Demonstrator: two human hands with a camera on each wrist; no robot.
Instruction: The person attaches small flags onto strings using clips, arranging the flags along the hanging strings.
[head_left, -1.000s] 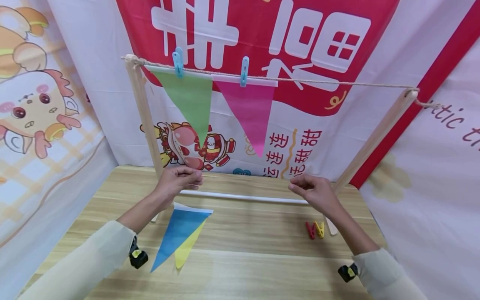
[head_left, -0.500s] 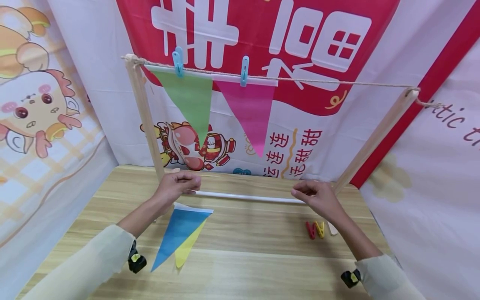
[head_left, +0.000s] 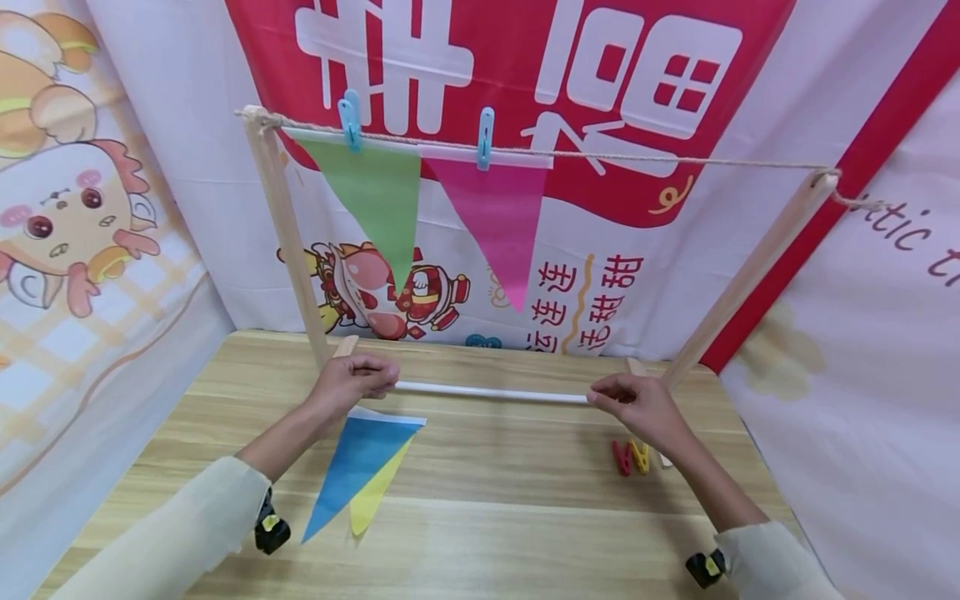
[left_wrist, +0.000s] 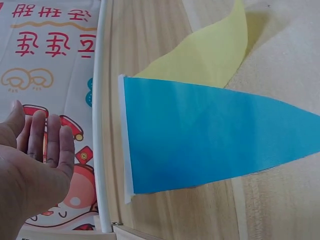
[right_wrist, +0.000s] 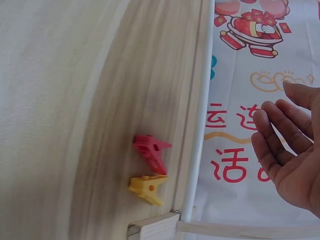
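My left hand [head_left: 356, 379] hovers near the left end of a white rod [head_left: 491, 392], behind a blue pennant [head_left: 363, 458]. In the left wrist view that hand [left_wrist: 37, 170] has relaxed fingers and nothing in them. Partly under the blue pennant lies a yellow pennant [head_left: 375, 498]. Toward the rod's other end is my right hand [head_left: 633, 404], above a red clothespin [head_left: 622, 458] and a yellow clothespin [head_left: 640, 457]. The right wrist view shows this hand [right_wrist: 295, 150] loosely bent and holding nothing, apart from the rod. The head view hides the rod's ends behind the hands.
A cord [head_left: 622, 156] runs between two wooden posts [head_left: 281, 225]. Light-blue clothespins [head_left: 485, 137] hold a green pennant [head_left: 386, 200] and a pink pennant [head_left: 502, 208] on its left half. Printed cloth stands behind the wooden table [head_left: 510, 533].
Both hands have come down slightly; the right hand has also drifted a little to the right. The pennants and clothespins stay where they were.
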